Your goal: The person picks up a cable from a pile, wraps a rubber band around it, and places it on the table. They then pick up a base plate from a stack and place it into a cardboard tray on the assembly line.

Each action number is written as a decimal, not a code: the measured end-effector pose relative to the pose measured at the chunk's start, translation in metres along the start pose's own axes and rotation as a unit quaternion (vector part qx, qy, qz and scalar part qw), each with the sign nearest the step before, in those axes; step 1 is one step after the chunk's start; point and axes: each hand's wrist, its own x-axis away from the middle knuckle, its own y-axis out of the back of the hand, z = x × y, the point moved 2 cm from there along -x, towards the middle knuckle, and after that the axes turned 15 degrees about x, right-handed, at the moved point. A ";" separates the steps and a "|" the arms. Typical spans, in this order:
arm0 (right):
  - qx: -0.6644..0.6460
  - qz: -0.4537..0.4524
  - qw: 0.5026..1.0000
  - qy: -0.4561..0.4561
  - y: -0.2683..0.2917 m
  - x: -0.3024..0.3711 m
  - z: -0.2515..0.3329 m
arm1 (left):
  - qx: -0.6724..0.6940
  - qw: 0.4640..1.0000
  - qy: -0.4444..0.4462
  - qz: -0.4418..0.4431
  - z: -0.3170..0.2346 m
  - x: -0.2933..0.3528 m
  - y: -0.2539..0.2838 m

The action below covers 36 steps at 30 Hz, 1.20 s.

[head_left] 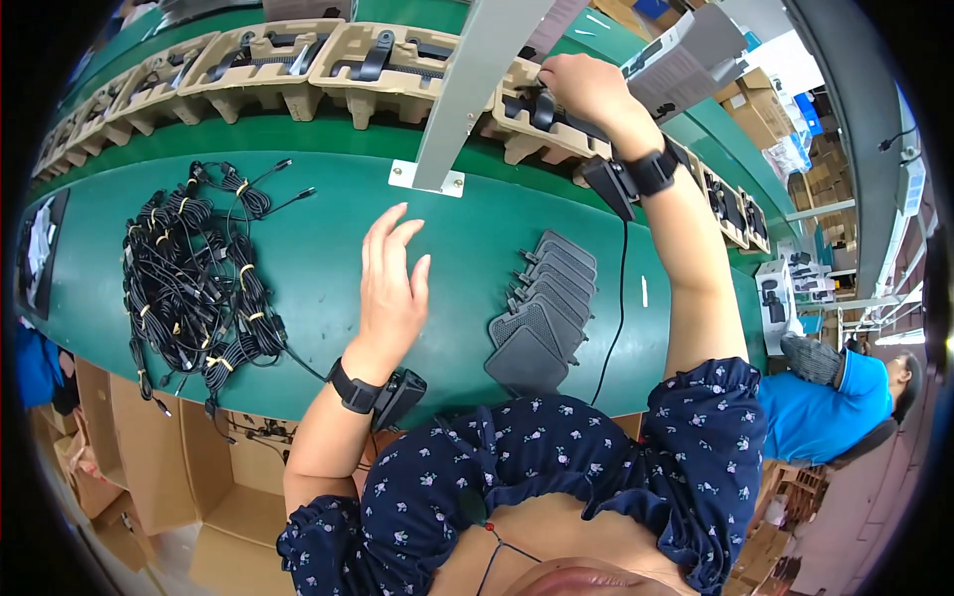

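My left hand point(390, 288) hovers over the green table point(348, 199) with its fingers apart and nothing in it. Stretched out to the far side, my right hand point(588, 91) is over a brown moulded pulp tray point(527, 141) that holds black parts. Its fingers are curled together, and whatever they grip, if anything, is hidden. To the left of my left hand lies a heap of black cables point(189, 283) bundled with pale ties. A row of overlapping dark grey mesh-faced panels point(545, 318) rests on the table between my arms.
More pulp trays point(253, 70) with black parts line the far side. A grey metal post point(452, 129) rises from the table's far edge. A white and grey box point(686, 60) stands beyond my right hand. Cardboard boxes point(164, 457) sit below left. A person in blue point(830, 407) is at far right.
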 end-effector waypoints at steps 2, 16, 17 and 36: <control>0.059 0.059 0.996 0.017 -0.008 -0.020 0.007 | 0.000 1.000 0.016 0.018 -0.002 0.000 -0.001; -0.112 -0.178 0.975 -0.067 -0.096 -0.064 0.031 | 0.012 1.000 0.001 0.019 -0.006 -0.004 0.000; -0.105 -0.220 0.969 -0.050 -0.095 -0.052 0.045 | 0.008 1.000 0.003 0.017 -0.005 -0.003 0.002; -0.186 -0.031 0.962 -0.195 -0.098 -0.036 0.007 | 0.018 0.999 0.013 0.023 0.000 0.002 0.003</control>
